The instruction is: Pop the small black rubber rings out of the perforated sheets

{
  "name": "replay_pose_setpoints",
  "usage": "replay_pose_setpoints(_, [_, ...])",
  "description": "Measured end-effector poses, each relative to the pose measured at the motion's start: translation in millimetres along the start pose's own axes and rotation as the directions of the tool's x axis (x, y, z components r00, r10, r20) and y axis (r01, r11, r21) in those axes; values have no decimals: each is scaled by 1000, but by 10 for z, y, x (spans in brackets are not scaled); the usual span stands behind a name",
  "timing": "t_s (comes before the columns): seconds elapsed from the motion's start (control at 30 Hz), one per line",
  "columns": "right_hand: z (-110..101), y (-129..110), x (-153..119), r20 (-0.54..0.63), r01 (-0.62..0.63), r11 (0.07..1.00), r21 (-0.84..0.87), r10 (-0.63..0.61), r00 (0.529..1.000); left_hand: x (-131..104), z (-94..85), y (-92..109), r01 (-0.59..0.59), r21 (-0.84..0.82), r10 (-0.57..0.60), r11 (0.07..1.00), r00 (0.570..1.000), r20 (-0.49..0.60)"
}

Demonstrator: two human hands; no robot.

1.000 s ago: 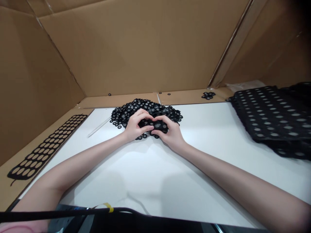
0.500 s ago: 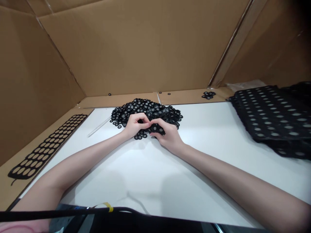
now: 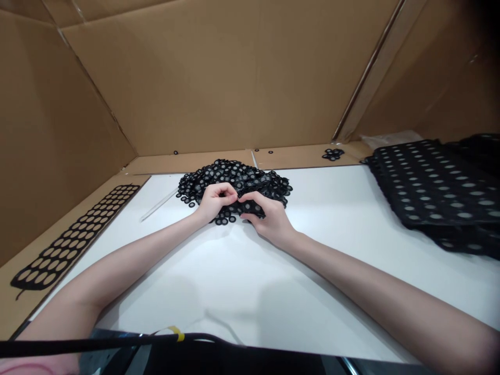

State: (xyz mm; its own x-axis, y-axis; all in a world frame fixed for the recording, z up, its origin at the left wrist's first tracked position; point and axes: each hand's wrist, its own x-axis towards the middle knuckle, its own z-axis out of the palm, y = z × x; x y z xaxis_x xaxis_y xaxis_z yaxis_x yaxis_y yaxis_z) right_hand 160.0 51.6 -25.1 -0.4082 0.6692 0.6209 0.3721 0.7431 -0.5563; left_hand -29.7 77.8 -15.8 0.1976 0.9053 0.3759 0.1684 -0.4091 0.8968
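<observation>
A heap of small black rings with grey centres (image 3: 230, 174) lies on the white board (image 3: 219, 281). At its near side my left hand (image 3: 216, 200) pinches thumb and forefinger together; whatever they hold is too small to make out. My right hand (image 3: 269, 216) is just to the right, its thumb and forefinger spread apart with the rings visible between them. The forefinger's tip is close to the left hand's pinch, and I see nothing gripped in the right hand.
A black perforated sheet (image 3: 74, 245) lies along the left on cardboard. Stacked black sheets with grey discs (image 3: 441, 182) sit at the right. A pale thin stick (image 3: 158, 205) lies left of the heap. A small ring cluster (image 3: 333, 154) rests near the cardboard back wall (image 3: 219, 78).
My left fingers have closed into a tighter pinch and drawn slightly left, leaving a small gap from the right forefinger. The right hand has barely shifted.
</observation>
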Motion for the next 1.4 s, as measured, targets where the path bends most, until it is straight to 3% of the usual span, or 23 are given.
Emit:
replay_pose_setpoints(0.23, [17, -1, -3, 13, 33, 998, -48, -32, 999, -2, 25, 18, -32, 61, 38, 998, 994, -100])
replay_pose_setpoints(0.47, [44, 34, -11, 5, 147, 987, -69, -147, 989, 11, 15, -10, 13, -21, -15, 1000, 994, -109])
replay_pose_setpoints(0.77, [73, 23, -22, 8, 174, 979, -105, -174, 985, 21, 0, -50, 38, -66, -46, 997, 990, -134])
replay_pose_setpoints(0.9, [76, 14, -52, 37, 198, 977, -83, -196, 980, 43, -24, -66, 17, -74, -31, 997, 981, -193])
replay_pose_setpoints(1.13, [40, -21, -51, -36, 140, 990, 20, -140, 990, 56, -31, -106, -13, -87, -9, 996, 971, -239])
replay_pose_setpoints(1.4, [4, -46, -13, -23, 79, 993, 92, -77, 997, 46, -25, -116, -11, -80, -7, 997, 974, -228])
